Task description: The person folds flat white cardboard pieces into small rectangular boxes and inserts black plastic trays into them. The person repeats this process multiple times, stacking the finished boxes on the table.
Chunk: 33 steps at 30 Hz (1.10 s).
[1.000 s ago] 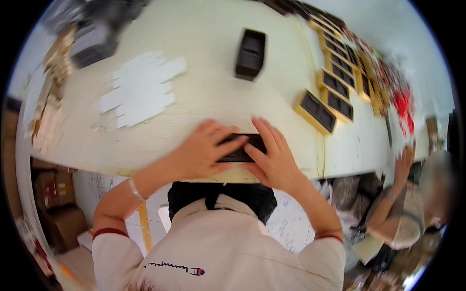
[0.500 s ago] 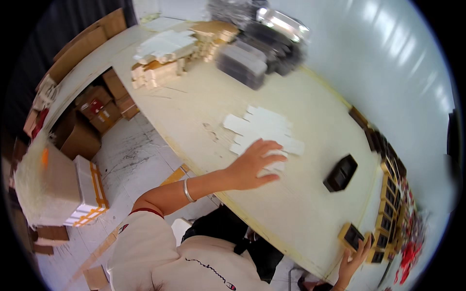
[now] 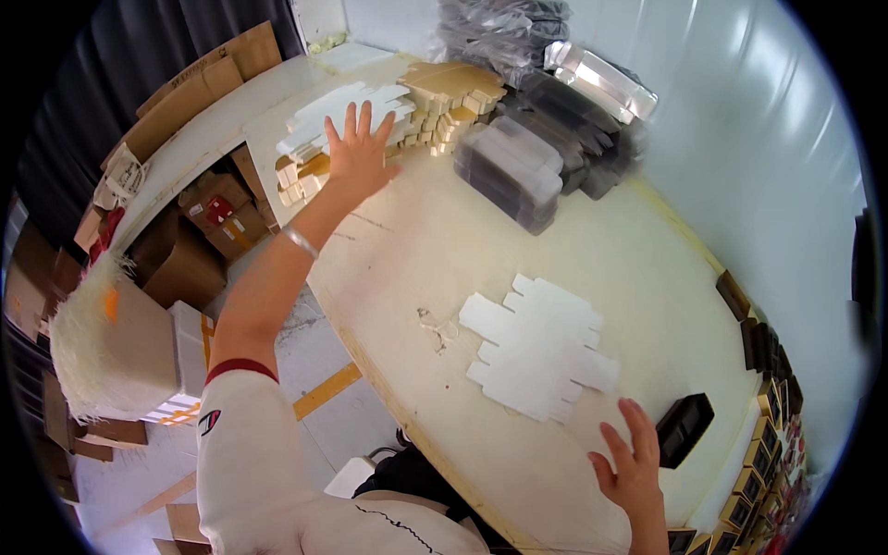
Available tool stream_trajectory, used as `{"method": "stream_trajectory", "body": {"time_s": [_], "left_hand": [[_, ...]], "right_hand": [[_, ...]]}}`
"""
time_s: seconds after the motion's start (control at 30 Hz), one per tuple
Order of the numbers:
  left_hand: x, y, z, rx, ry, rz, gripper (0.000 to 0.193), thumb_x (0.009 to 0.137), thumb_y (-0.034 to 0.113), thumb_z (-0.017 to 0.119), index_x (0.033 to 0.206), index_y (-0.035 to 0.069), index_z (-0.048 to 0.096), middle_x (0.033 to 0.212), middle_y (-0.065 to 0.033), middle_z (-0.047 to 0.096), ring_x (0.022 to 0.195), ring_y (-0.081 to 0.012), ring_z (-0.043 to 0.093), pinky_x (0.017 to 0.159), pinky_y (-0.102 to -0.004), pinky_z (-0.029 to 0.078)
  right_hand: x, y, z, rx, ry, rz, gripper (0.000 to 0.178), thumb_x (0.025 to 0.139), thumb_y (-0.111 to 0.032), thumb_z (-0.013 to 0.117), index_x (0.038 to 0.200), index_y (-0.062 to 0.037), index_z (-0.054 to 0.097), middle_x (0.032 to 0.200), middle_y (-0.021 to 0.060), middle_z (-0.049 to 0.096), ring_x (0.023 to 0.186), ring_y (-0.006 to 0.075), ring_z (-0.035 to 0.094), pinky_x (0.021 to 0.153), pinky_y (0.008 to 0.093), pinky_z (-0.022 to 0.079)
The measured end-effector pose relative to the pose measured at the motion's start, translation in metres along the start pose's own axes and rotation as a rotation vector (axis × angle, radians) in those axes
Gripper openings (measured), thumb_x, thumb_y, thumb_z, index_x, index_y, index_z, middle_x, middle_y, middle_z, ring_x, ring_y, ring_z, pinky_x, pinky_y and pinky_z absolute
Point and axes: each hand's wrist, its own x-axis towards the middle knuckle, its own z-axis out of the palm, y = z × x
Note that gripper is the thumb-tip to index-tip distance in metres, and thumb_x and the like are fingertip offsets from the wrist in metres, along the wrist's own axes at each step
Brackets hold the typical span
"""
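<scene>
My left hand [image 3: 359,159] is stretched out to the far left, fingers spread and empty. It is over or on a stack of flat white box blanks [image 3: 310,118]; whether it touches cannot be told. A single white die-cut blank [image 3: 536,347] lies flat on the table in front of me. My right hand [image 3: 634,462] is open with fingers apart, between that blank and a black divided tray [image 3: 684,430]. Nothing shows in it. Several small gold-edged boxes with dark insets [image 3: 749,483] line the right edge, beyond my right hand.
Gold-brown flat blanks [image 3: 453,81] are stacked beside the white ones. Clear and dark plastic trays [image 3: 509,166] and plastic-wrapped packs [image 3: 499,32] stand against the wall. Left of the table [image 3: 407,250] are cardboard boxes [image 3: 171,250] and a carton of pale shredded filler [image 3: 88,338].
My left hand has moved from the single blank to the far white stack. My right hand has left a gold-edged box and come up beside the black tray. The view has shifted.
</scene>
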Motion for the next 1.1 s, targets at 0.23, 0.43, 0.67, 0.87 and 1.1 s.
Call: {"method": "stream_trajectory", "body": {"time_s": [0.23,0.43,0.67,0.87,1.1], "left_hand": [[0.069,0.000,0.061,0.254,-0.278,0.027,0.075,0.081,0.026,0.063,0.147,0.018,0.028,0.130,-0.0181,0.048,0.119,-0.0331,0.047,0.094,-0.0542,0.039],[0.087,-0.033,0.057,-0.031,-0.124,0.112,0.058,0.081,0.019,0.062,0.134,0.009,0.041,0.096,-0.0151,0.065,0.090,-0.0310,0.064,0.074,-0.0394,0.052],[0.029,-0.166,-0.045,-0.534,0.362,-0.300,0.061,0.080,0.032,0.070,0.129,0.004,0.046,0.104,-0.0183,0.065,0.089,-0.0303,0.065,0.075,-0.0411,0.051],[-0.100,-0.125,-0.140,-1.906,0.366,-0.344,0.043,0.089,0.020,0.060,0.124,-0.003,0.050,0.114,-0.0141,0.061,0.100,-0.0210,0.063,0.085,-0.0323,0.052],[-0.241,0.040,-0.187,-2.396,-0.546,-0.501,0.046,0.085,0.029,0.060,0.121,0.001,0.053,0.111,-0.0108,0.062,0.099,-0.0202,0.061,0.087,-0.0335,0.050]], "right_hand": [[0.034,-0.018,0.013,0.197,0.013,-0.074,0.040,0.072,-0.016,0.075,0.109,-0.0046,0.061,0.129,0.0224,0.051,0.114,0.0426,0.053,0.093,0.0492,0.046],[-0.011,-0.033,0.007,0.196,-0.025,0.217,0.038,0.069,-0.007,0.074,0.105,-0.0038,0.061,0.131,0.0214,0.049,0.118,0.0428,0.049,0.097,0.0487,0.043],[-0.052,-0.071,0.005,0.137,0.143,0.269,0.034,0.074,-0.003,0.068,0.107,-0.0006,0.058,0.127,0.0242,0.051,0.116,0.0427,0.050,0.095,0.0484,0.044],[-0.065,-0.109,0.009,0.220,0.365,0.254,0.042,0.074,-0.005,0.072,0.112,0.0020,0.058,0.126,0.0275,0.051,0.114,0.0442,0.052,0.092,0.0477,0.046],[-0.034,-0.190,-0.017,0.012,0.499,0.000,0.040,0.080,-0.016,0.070,0.114,0.0015,0.059,0.126,0.0241,0.052,0.111,0.0412,0.053,0.091,0.0467,0.045]]}}
